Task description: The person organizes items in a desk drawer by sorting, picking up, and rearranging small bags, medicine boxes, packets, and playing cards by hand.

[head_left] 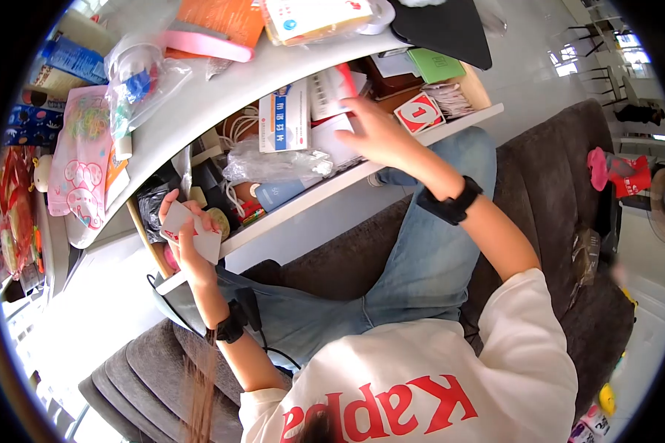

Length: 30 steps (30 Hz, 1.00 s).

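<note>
My left hand [191,247] is closed on a flat white card with red print [199,235], at the left end of the open drawer [310,193]. Above the drawer's right half, my right hand [380,136] has its thumb and fingers apart and holds nothing I can see. Its fingertips are close to a white booklet with a red edge [326,92]; I cannot tell whether they touch it. Beside that lies a white and blue box [284,118]. A red and white card box [420,113] sits to the right of my hand.
Crumpled clear plastic [273,161], a green booklet [436,65] and a white cable [236,129] lie in the drawer. The white desk [199,103] above carries a pink pouch [86,159], a bagged tape roll [137,81] and packages. A brown sofa [332,266] is below.
</note>
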Available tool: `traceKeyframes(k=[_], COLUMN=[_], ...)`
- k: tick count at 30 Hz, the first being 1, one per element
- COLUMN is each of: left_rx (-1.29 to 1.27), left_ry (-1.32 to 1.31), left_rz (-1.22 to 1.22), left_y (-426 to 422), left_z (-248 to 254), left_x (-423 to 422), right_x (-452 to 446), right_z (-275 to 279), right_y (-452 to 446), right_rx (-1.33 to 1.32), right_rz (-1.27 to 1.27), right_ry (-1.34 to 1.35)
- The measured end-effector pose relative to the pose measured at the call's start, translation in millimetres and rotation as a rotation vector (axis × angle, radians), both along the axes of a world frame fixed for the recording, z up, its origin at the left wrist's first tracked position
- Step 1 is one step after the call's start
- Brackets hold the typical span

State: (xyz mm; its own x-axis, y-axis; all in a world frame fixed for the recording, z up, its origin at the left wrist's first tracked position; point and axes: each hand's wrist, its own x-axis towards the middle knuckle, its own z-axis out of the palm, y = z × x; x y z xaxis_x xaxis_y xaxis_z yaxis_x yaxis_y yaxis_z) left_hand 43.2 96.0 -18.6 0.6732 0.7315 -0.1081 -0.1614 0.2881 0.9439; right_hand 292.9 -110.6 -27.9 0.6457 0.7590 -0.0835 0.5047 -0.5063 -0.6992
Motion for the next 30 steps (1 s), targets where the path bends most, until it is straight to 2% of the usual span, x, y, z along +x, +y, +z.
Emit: traceKeyframes(k=[2, 4, 7, 10, 12, 14, 17, 22, 27, 30], left_rx=[0.014, 0.028, 0.046, 0.068, 0.090, 0.073, 0.046, 0.041, 0.068, 0.068], left_ry=[0.002, 0.018, 0.028, 0.051, 0.067, 0.062, 0.066, 0.100, 0.113, 0.120], left_rz=[0.006, 0.020, 0.031, 0.035, 0.045, 0.031, 0.023, 0.046, 0.056, 0.057], left_y=[0.6, 0.3, -0.2, 0.0, 0.6, 0.2, -0.2, 0.0, -2.3, -3.2], left_z=[-0.1, -0.6, -2.6, -4.9, -4.8, -2.8, -1.2, -2.4, -0.9, -0.3], left_x=[0.9, 0.2, 0.4, 0.0, 0.8, 2.3, 3.3, 3.7, 6.4, 7.5], right_x=[-11.1, -21.5, -44.2, -26.6, -15.4, -1.6, 26.4, -10.1, -39.3, -47.1], right_z=[-2.8, -7.9, -14.3, 2.7, 1.0, -3.9, -12.4, -21.7, -24.2, -23.9], right_y=[15.2, 28.8, 35.2, 34.7, 25.6, 18.0, 14.4, 38.5, 58.1, 60.1], right_rx=[-0.129, -0.055, 0.142, 0.182, 0.225, 0.052, -0.122, -0.064, 0.040, 0.035], right_rz=[0.059, 0.209, 0.234, 0.215, -0.061, -0.249, -0.103, 0.137, 0.312, 0.293], right_ry=[-0.132, -0.020, -0.238, 0.061, -0.053, -0.301, 0.153, -0.197, -0.096, -0.190])
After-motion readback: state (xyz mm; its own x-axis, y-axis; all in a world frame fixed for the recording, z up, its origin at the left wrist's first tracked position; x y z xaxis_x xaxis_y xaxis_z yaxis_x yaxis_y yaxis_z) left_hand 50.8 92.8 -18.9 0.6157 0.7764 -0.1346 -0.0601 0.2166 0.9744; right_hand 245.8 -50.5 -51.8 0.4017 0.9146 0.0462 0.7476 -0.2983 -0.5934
